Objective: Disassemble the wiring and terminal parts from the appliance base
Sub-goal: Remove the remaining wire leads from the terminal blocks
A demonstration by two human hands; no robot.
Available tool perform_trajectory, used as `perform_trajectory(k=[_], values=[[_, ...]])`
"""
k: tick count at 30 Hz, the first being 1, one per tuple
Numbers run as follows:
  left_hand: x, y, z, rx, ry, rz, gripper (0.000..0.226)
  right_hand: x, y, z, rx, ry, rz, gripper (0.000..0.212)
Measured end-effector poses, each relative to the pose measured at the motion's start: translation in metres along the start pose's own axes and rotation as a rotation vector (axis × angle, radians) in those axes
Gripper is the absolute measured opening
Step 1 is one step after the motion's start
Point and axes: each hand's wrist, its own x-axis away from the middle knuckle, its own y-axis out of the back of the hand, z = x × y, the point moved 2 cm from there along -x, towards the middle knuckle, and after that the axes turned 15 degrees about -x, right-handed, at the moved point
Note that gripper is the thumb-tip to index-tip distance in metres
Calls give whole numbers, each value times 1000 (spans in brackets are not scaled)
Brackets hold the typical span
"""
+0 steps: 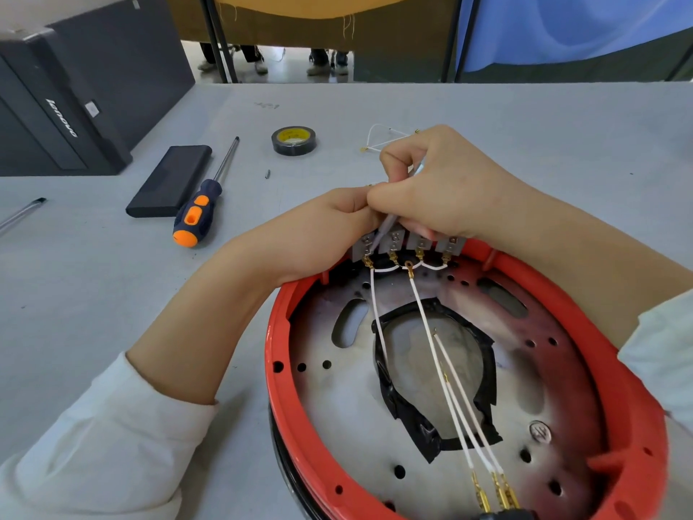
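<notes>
The round appliance base with a red rim lies upside down at the lower right, its metal plate and black tape ring exposed. A grey terminal block with several brass terminals sits at its far edge. White wires run from it down to brass connectors at the near rim. My right hand grips a thin grey tool whose tip touches the block's left terminal. My left hand holds the block's left end, fingers curled behind it.
An orange and blue screwdriver lies left of my hands beside a black flat case. A roll of black tape and loose white wires lie farther back. A black computer box stands at the far left.
</notes>
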Motion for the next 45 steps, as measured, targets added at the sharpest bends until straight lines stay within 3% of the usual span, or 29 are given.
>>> perform_trajectory(k=[11, 16, 21, 45], values=[[0, 2, 0, -2, -61, 10, 33, 2, 0, -2, -118, -39, -55, 36], [0, 1, -1, 13, -75, 18, 32, 6, -1, -2, -96, 98, -45, 45], [0, 1, -4, 59, -95, 62, 27, 12, 4, -3, -111, 231, -140, 46], [-1, 1, 0, 85, -135, 47, 27, 14, 2, -7, -142, 187, -85, 42]])
